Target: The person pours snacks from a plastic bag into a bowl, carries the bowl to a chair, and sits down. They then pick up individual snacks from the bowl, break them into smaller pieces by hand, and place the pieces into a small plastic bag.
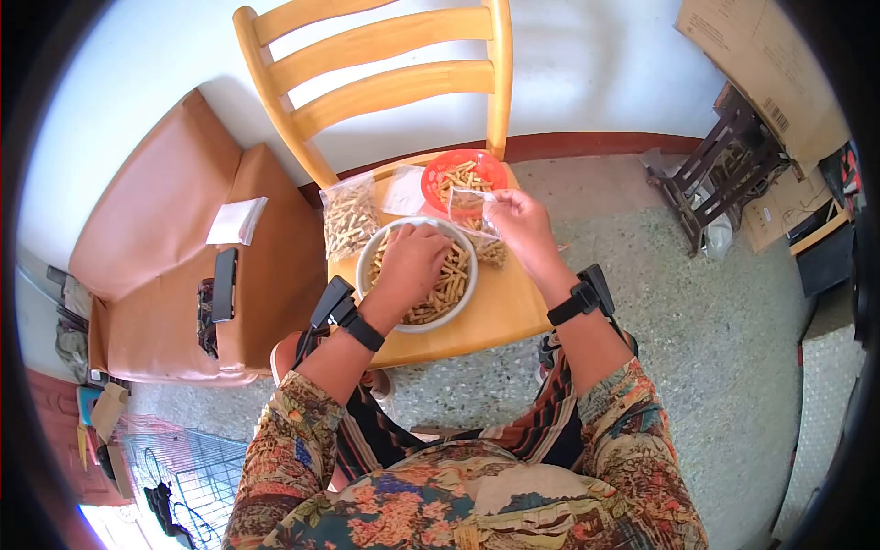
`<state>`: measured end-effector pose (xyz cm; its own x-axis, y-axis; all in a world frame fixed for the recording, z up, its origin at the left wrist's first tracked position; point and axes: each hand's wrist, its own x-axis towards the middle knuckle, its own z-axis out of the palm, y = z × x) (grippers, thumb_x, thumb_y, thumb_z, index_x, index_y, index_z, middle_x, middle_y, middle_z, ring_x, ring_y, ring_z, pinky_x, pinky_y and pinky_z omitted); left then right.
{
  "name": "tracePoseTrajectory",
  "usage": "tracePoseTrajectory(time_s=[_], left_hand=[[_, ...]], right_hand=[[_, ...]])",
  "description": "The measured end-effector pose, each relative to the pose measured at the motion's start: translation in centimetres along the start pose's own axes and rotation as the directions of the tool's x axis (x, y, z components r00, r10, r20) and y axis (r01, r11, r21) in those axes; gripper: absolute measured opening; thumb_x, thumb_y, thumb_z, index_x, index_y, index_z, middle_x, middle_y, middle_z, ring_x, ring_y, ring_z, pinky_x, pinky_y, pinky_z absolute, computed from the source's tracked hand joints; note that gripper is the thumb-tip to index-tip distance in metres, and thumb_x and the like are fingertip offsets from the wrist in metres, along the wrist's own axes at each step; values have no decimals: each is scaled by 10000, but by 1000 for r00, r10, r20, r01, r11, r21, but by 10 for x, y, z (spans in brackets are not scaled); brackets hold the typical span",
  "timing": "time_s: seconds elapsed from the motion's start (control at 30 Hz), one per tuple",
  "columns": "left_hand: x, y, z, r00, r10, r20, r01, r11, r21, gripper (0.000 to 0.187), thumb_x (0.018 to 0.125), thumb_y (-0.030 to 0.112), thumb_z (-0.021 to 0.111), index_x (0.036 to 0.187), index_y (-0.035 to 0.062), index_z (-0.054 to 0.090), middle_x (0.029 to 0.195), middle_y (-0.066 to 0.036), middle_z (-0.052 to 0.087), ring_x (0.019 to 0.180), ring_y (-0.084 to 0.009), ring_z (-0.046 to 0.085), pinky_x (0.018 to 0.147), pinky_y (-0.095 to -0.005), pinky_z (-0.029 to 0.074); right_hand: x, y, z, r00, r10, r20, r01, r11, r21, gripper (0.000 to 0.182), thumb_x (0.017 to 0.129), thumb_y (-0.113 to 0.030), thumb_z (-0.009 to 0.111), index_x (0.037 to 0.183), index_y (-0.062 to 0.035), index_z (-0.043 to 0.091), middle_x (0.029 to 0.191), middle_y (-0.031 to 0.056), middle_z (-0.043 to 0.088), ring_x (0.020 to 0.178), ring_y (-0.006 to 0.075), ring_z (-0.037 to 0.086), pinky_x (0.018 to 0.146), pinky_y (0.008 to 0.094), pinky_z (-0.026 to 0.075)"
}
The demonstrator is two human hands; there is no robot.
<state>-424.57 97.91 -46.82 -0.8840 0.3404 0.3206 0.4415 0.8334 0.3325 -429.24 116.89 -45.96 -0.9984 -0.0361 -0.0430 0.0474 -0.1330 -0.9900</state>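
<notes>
Spillage looks like the main risk: the small bag (475, 213) hangs from the right hand (518, 225) above the edge of the chair seat (500, 316), and it is soft and narrow-mouthed, so sticks dropped toward it could miss and roll off the seat onto the floor (697, 302). That hand pinches the bag's upper edge between thumb and fingers; if the pinch slackens, the bag could sag or tip, and the few sticks already at its bottom would likely scatter. The left hand (412, 261) is down inside the white bowl (368, 266), fingers curled into the pile; whether it has closed on any sticks I cannot tell. An overfull grab would probably shed pieces on the way across.

The white bowl sits at the middle of the seat, which serves as the surface, and holds a heap of tan, short snack sticks (449, 284). Behind it, near the chair back, a red basket (440, 179) holds more of the same sticks. To the left, a larger clear bag (350, 220) stands packed nearly full of them, touching or just beside the bowl's rim. A flat empty-looking clear bag (403, 191) lies between that packed bag and the basket. The basket sits close to the seat's rear edge, so a knock from the right wrist could shift it.
</notes>
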Motion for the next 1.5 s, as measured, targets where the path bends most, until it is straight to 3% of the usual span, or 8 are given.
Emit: tracePoseTrajectory(time_s=[0.23, 0.3, 0.4, 0.6, 1.03, 1.3, 1.43, 1.5], left_hand=[[-7, -4, -4, 976, -86, -202, -14, 893, -450, 152, 859, 112, 623, 996, 72, 676, 901, -42, 634, 835, -177, 590, 739, -309, 479], [-13, -5, -6, 908, -388, 158, 287, 301, -909, 217, 891, 173, 625, 1072, 55, 654, 870, -1, 629, 828, -112, 587, 743, -262, 475], [-14, -7, -8, 896, -368, 246, 247, -45, -968, 260, 920, 212, 595, 1099, 28, 629, 881, 22, 619, 812, -72, 586, 737, -241, 486], [-14, 4, -13, 948, -229, 220, 140, -322, -936, 277, 943, 245, 546, 1120, 43, 614, 866, 2, 627, 801, -84, 588, 770, -261, 501], [-20, 3, -14, 955, -229, 186, 124, -263, -957, 224, 931, 158, 570, 1129, 62, 612, 910, 4, 625, 836, -69, 576, 791, -234, 485], [-20, 9, -15, 926, -241, -291, -141, 492, -859, 125, 856, -2, 623, 979, 15, 617, 903, -14, 606, 836, -84, 598, 757, -220, 501], [-21, 13, -21, 916, -244, -317, -157, 510, -846, 165, 828, -19, 639, 989, 14, 624, 897, -28, 591, 835, -82, 597, 745, -222, 505], [-20, 15, -23, 927, -288, -239, -182, 209, -961, 180, 823, -19, 647, 999, 19, 632, 892, -32, 582, 839, -81, 590, 741, -219, 503]], right_hand=[[-9, -3, -7, 963, -270, -21, 263, 951, -162, 171, 862, -157, 644, 927, -3, 611, 787, 27, 616, 671, 73, 553, 599, 237, 458], [-15, -10, -8, 925, -372, -73, 347, 908, -236, 171, 865, -163, 645, 926, -6, 613, 789, 25, 613, 665, 67, 545, 593, 234, 453], [-30, -21, -3, 795, -606, -26, 572, 762, -305, 144, 871, -147, 631, 921, -13, 617, 735, 18, 578, 633, 63, 519, 578, 233, 442], [-55, -22, 31, 701, -617, 358, 709, 656, -258, 284, 746, 4, 718, 1003, -54, 613, 813, 41, 596, 644, 114, 573, 559, 234, 462], [-50, -8, 37, 730, -632, 261, 684, 679, -267, 210, 762, 66, 674, 947, -15, 617, 844, 64, 616, 715, 114, 609, 638, 237, 497], [-53, -6, 42, 768, -592, 243, 640, 701, -315, 154, 779, 22, 675, 912, -15, 606, 812, 46, 595, 685, 98, 586, 623, 228, 478], [-52, 1, 41, 785, -559, 268, 617, 742, -260, 152, 823, -5, 655, 956, 1, 583, 880, 44, 587, 767, 90, 579, 688, 225, 475], [-54, 7, 43, 819, -512, 259, 555, 822, -129, 158, 850, -25, 638, 989, 6, 568, 921, 43, 579, 809, 88, 569, 724, 227, 471]])
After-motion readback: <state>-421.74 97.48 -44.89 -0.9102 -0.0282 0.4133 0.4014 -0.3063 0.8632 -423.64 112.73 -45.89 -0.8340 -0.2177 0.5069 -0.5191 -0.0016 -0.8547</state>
